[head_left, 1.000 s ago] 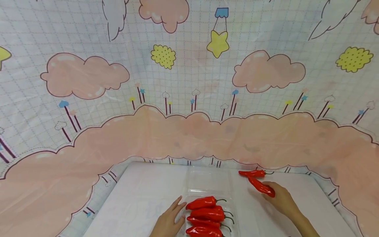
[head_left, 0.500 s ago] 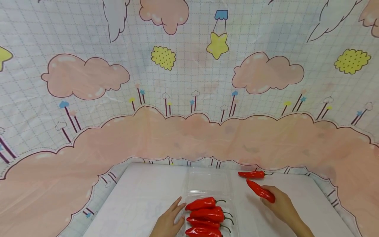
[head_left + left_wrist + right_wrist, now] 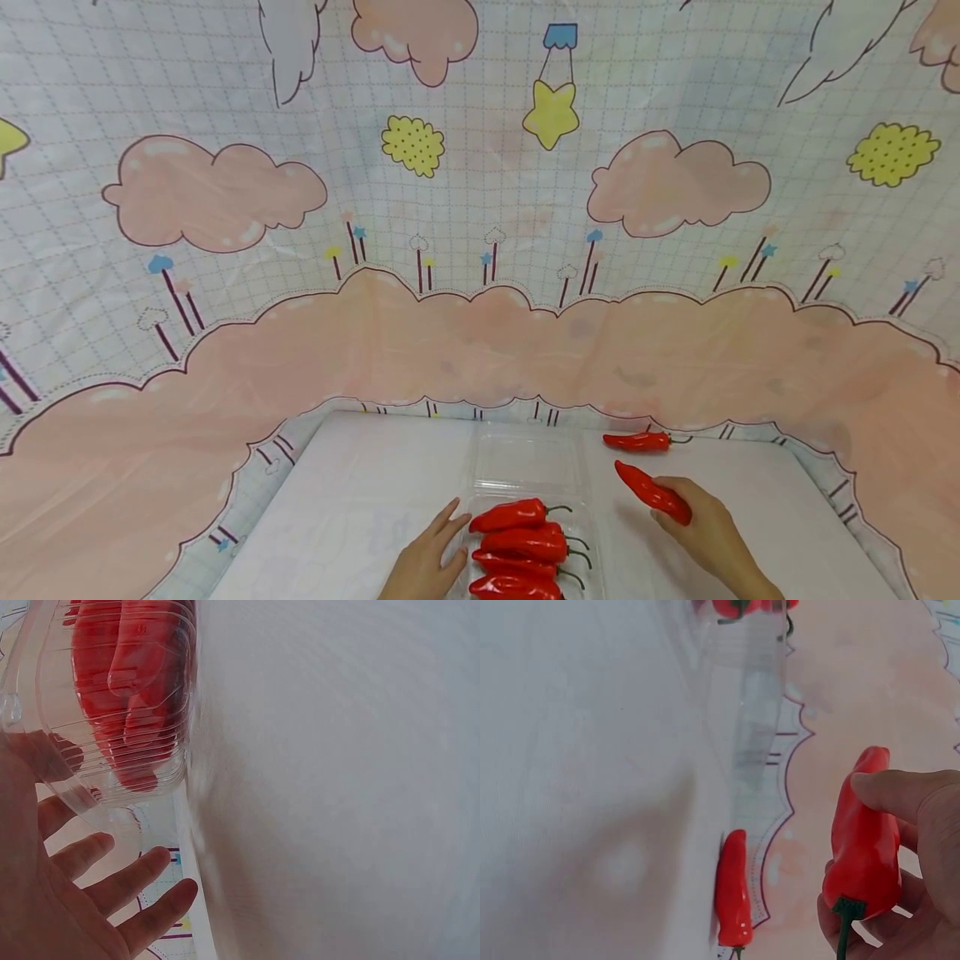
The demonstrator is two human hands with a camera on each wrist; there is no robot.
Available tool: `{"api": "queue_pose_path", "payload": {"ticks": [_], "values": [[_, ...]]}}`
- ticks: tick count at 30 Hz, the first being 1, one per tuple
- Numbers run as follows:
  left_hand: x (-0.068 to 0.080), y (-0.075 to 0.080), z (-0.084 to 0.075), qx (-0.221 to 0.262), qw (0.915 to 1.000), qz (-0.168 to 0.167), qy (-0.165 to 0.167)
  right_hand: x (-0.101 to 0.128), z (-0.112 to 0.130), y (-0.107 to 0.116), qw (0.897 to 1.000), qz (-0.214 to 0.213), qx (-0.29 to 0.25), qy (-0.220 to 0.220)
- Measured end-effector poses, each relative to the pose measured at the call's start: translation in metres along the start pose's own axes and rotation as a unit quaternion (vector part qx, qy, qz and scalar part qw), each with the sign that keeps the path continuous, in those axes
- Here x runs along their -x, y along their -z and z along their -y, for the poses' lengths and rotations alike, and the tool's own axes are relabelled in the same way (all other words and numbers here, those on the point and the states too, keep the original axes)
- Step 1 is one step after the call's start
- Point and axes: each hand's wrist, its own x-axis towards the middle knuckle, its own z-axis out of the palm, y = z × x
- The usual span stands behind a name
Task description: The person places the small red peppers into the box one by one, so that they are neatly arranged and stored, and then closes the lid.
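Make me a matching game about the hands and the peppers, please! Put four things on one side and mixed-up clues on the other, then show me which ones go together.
Things:
1. left hand
2. right hand
3. far pepper
4. clear box

Clues:
A. lies by itself near the far edge of the white table
B. is see-through and has stacked peppers inside
C. has its fingers spread, at the side of the box
D. holds one red pepper

Right pairs: 1-C, 2-D, 3-A, 4-B
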Motion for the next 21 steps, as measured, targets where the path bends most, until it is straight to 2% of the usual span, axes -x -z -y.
{"api": "queue_pose_path", "payload": {"ticks": [10, 21], "values": [[-0.001, -0.001, 0.001, -0.010, 0.9999, -0.011, -0.007, 0.006, 0.013, -0.008, 0.999, -0.017, -0.007, 0.027], [-0.001, -0.003, 0.001, -0.009, 0.9999, -0.007, 0.001, 0.013, 0.021, -0.017, 0.999, 0.002, -0.030, 0.015]]}}
